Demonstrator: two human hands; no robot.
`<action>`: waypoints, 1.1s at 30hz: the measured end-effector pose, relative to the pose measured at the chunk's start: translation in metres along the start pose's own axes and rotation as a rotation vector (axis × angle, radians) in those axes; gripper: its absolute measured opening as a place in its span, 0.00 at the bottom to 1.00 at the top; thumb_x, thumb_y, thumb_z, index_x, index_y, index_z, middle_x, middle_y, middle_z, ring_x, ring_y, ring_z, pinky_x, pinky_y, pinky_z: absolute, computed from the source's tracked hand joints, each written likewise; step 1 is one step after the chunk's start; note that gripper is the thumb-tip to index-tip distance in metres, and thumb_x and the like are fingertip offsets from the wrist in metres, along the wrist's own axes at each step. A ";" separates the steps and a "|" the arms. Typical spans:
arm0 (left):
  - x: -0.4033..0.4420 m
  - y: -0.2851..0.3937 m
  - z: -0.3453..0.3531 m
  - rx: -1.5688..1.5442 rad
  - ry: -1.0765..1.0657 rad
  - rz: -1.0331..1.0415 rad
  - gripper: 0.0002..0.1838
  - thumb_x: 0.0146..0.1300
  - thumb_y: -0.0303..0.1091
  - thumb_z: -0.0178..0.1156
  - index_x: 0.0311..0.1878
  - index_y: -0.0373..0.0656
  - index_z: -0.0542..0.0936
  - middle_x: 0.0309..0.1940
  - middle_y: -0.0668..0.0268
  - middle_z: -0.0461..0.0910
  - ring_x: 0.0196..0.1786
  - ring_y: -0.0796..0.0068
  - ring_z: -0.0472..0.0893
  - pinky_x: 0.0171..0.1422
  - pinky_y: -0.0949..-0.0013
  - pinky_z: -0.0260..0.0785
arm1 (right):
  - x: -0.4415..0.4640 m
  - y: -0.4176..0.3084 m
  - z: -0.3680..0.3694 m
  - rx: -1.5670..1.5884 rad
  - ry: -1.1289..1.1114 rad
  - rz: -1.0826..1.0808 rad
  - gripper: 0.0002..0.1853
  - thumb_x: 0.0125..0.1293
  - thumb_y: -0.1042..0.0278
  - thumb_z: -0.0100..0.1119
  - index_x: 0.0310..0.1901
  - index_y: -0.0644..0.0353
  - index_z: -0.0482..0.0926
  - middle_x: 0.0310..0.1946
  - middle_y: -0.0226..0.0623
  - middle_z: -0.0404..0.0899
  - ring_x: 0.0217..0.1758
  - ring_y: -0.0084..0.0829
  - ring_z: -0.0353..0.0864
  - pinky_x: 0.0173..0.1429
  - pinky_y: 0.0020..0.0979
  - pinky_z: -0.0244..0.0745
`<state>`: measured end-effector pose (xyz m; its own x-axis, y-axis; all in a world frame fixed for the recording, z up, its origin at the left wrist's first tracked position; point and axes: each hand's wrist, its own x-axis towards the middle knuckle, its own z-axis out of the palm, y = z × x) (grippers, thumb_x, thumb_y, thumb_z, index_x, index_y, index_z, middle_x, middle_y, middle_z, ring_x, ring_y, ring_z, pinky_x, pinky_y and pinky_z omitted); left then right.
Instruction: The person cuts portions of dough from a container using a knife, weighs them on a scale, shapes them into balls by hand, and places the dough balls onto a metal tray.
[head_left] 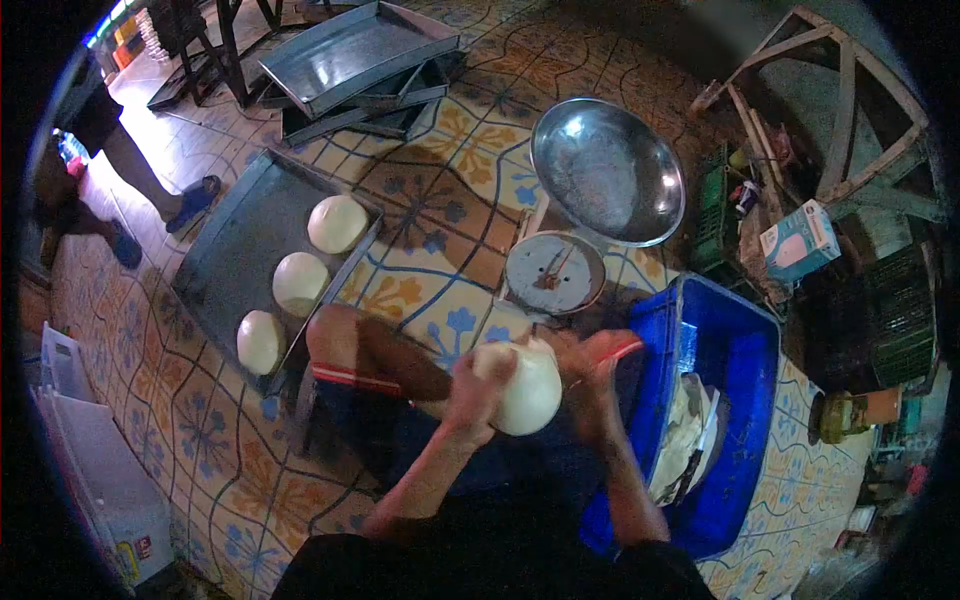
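Observation:
In front of my body, my left hand (pixel 481 388) is wrapped round the left side of a smooth, pale dough ball (pixel 531 396). My right hand (pixel 590 368) is close to the ball's right side, its fingers smeared by motion, so I cannot tell whether they touch it. Three more dough balls (pixel 338 223) lie in a row along the near side of a dark metal tray (pixel 230 230) on the floor to the left. To the right stands a blue tub (pixel 745 440) with a mass of loose dough (pixel 688 425) inside.
Ahead is a dial scale (pixel 555 272) with a wide steel pan (pixel 612 172). Stacked metal trays (pixel 360 50) lie at the back. Crates (pixel 875 310), a small box (pixel 800 242) and a wooden frame (pixel 850 100) line the right. A person's legs (pixel 140 170) show at upper left.

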<state>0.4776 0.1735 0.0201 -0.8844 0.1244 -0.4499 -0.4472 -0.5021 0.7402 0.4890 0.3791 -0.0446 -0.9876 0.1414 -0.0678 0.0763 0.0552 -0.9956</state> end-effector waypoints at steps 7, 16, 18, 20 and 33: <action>0.030 0.010 -0.024 -0.094 -0.180 0.345 0.18 0.66 0.44 0.58 0.44 0.37 0.78 0.36 0.64 0.79 0.43 0.70 0.78 0.53 0.63 0.72 | -0.004 -0.072 0.071 0.400 0.331 0.141 0.16 0.68 0.57 0.53 0.42 0.64 0.76 0.36 0.34 0.78 0.39 0.23 0.77 0.42 0.26 0.74; 0.044 -0.025 -0.031 0.151 -0.415 0.158 0.06 0.64 0.25 0.56 0.32 0.33 0.77 0.29 0.69 0.77 0.34 0.80 0.75 0.41 0.72 0.68 | -0.007 -0.070 0.065 -0.271 -0.101 -0.319 0.17 0.60 0.61 0.61 0.46 0.65 0.76 0.38 0.36 0.79 0.44 0.28 0.78 0.52 0.33 0.72; 0.052 -0.028 -0.034 -0.177 -0.369 0.416 0.11 0.65 0.32 0.56 0.37 0.31 0.76 0.32 0.67 0.77 0.37 0.74 0.77 0.45 0.69 0.71 | -0.006 -0.059 0.056 -0.252 0.033 -0.191 0.14 0.59 0.66 0.61 0.42 0.67 0.78 0.35 0.34 0.79 0.41 0.28 0.78 0.48 0.33 0.73; 0.068 -0.024 -0.051 -0.309 -0.155 0.217 0.19 0.69 0.43 0.52 0.56 0.40 0.70 0.49 0.61 0.71 0.53 0.71 0.72 0.60 0.63 0.66 | -0.003 -0.070 0.064 0.047 0.193 -0.022 0.14 0.62 0.63 0.57 0.38 0.68 0.78 0.32 0.33 0.78 0.38 0.27 0.77 0.43 0.32 0.73; 0.055 -0.022 -0.054 -0.314 -0.218 0.218 0.29 0.64 0.60 0.54 0.55 0.45 0.68 0.54 0.63 0.66 0.54 0.69 0.71 0.59 0.63 0.64 | -0.004 -0.052 0.075 -0.159 0.111 -0.179 0.10 0.60 0.67 0.64 0.35 0.65 0.78 0.30 0.32 0.78 0.35 0.21 0.73 0.41 0.27 0.70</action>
<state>0.4457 0.1454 -0.0484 -0.9761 0.1476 -0.1594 -0.2147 -0.7680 0.6034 0.4789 0.3019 0.0020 -0.9668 0.2228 0.1253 -0.0695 0.2428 -0.9676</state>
